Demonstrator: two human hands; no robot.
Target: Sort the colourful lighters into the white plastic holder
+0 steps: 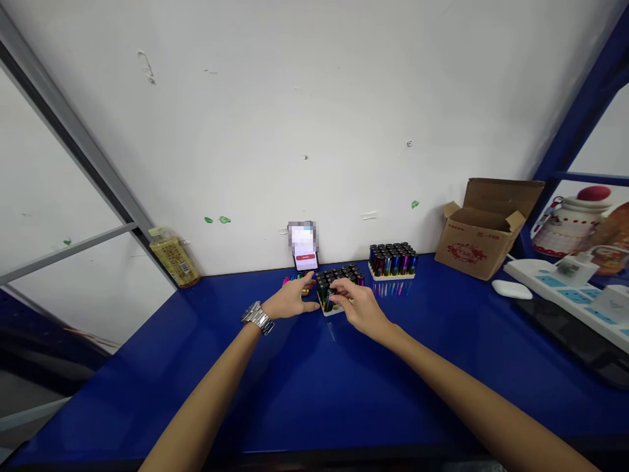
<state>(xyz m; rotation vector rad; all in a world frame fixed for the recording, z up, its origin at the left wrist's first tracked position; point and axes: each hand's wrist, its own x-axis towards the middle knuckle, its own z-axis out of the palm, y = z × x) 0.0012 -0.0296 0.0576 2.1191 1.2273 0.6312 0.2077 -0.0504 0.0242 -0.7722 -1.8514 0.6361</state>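
Head-worn view, forward and down across the blue table (295, 400)

A glossy blue table (295, 393) carries a bottle (173, 259) at its back left corner, then a phone (305, 249), far rack (393, 276) and box (464, 254) along the back edge. The near rack (335, 311) sits before the phone; toward the right edge lie a white case (512, 289) and power strip (577, 296).

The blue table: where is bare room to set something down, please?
Free: between the left forearm and right forearm; between the bottle and left forearm; between the right forearm and black slab. Crowded: around the left hand, right hand, front tray and phone, and by the box and power strip.
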